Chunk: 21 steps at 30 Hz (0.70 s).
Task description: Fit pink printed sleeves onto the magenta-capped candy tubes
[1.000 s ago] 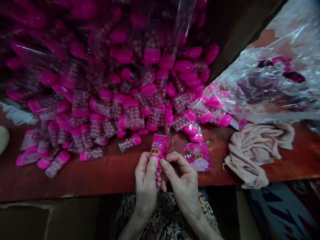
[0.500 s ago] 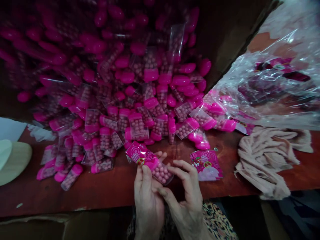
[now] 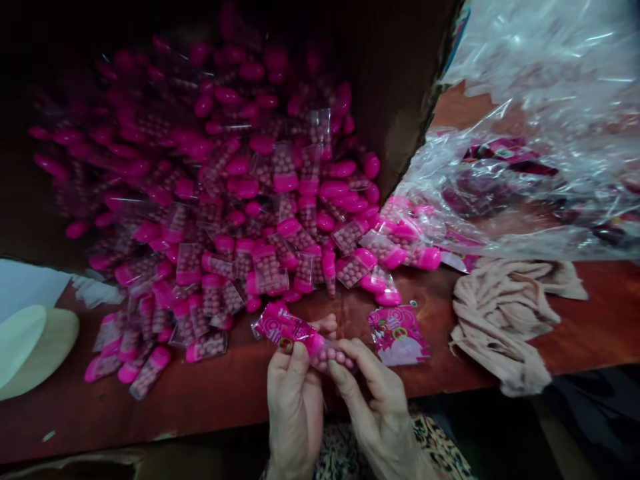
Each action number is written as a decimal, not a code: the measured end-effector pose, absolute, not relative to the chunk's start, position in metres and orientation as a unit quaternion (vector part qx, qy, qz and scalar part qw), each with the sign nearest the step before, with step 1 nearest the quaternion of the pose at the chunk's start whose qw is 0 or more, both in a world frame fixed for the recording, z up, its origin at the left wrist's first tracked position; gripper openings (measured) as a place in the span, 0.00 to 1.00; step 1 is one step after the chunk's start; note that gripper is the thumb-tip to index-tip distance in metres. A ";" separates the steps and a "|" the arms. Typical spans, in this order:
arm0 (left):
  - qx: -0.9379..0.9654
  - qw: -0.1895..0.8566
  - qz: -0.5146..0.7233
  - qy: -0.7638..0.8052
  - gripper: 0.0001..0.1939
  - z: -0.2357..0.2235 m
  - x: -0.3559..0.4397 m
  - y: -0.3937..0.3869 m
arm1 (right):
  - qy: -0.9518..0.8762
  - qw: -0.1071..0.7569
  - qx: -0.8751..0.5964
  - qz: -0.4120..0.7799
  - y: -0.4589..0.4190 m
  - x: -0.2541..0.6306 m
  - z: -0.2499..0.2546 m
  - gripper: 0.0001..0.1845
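Note:
Close to the table's front edge, my two hands hold a small clear container [image 3: 330, 353] of pink candy balls with a pink cap. A printed pink wrapper [image 3: 283, 325] sits at its cap end, reaching out to the left; how far it covers the cap is hidden. My left hand [image 3: 296, 400] pinches the wrapper and cap end between thumb and fingers. The clear end is gripped by the thumb and fingers of my right hand [image 3: 375, 393]. Flat on the table to the right lies another printed wrapper [image 3: 399, 335].
A heap of similar capped containers [image 3: 270, 267] spills from a dark, open cardboard box [image 3: 400, 120] onto the red-brown table [image 3: 200, 400]. Right of it are a crumpled clear plastic bag [image 3: 540, 193] with wrappers and a beige cloth [image 3: 505, 320]. A pale rounded object [image 3: 40, 347] stands far left.
My right hand's fingers have closed on the container's clear end, and the container has turned flatter and narrower to view. The camera view has shifted, so the surroundings appear moved.

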State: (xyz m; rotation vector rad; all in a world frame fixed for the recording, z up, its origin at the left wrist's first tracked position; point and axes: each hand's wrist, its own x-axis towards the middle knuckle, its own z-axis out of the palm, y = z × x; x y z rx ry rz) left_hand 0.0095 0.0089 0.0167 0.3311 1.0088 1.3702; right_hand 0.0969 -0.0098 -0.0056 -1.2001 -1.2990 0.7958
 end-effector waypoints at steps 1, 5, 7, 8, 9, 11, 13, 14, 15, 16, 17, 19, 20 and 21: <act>0.157 0.642 0.607 0.442 0.09 0.018 0.009 0.008 | -0.556 0.573 -0.504 0.329 -0.012 0.096 -0.005 0.11; 0.223 0.637 0.606 0.420 0.12 0.023 0.007 0.005 | -0.547 0.587 -0.507 0.314 -0.020 0.090 -0.003 0.15; 0.261 0.641 0.597 0.405 0.13 0.024 0.005 0.006 | -0.528 0.591 -0.515 0.326 -0.023 0.089 -0.001 0.14; 0.280 0.644 0.590 0.400 0.14 0.025 0.004 0.007 | -0.519 0.595 -0.515 0.334 -0.024 0.089 0.000 0.13; 0.298 0.645 0.582 0.396 0.14 0.025 0.003 0.008 | -0.513 0.598 -0.512 0.342 -0.025 0.090 0.001 0.12; 0.322 0.645 0.568 0.397 0.14 0.026 0.001 0.009 | -0.506 0.599 -0.508 0.356 -0.025 0.092 0.002 0.10; 0.327 0.648 0.558 0.402 0.14 0.026 0.001 0.010 | -0.509 0.593 -0.513 0.356 -0.025 0.095 0.001 0.10; 0.320 0.651 0.557 0.405 0.13 0.026 0.001 0.009 | -0.514 0.589 -0.517 0.350 -0.025 0.096 0.001 0.11; 0.306 0.655 0.556 0.410 0.13 0.026 0.002 0.009 | -0.522 0.585 -0.519 0.342 -0.024 0.096 0.001 0.12; 0.286 0.661 0.558 0.412 0.12 0.026 0.002 0.008 | -0.530 0.582 -0.519 0.333 -0.024 0.096 0.000 0.13; 0.262 0.668 0.560 0.414 0.13 0.025 0.003 0.008 | -0.540 0.578 -0.518 0.326 -0.024 0.096 0.000 0.14; 0.214 0.687 0.563 0.408 0.13 0.025 0.004 0.007 | -0.556 0.564 -0.517 0.325 -0.023 0.095 0.001 0.14; 0.197 0.697 0.562 0.399 0.14 0.024 0.005 0.006 | -0.559 0.555 -0.519 0.334 -0.023 0.094 0.002 0.13; 0.187 0.707 0.560 0.389 0.15 0.024 0.006 0.006 | -0.558 0.546 -0.521 0.346 -0.023 0.093 0.003 0.12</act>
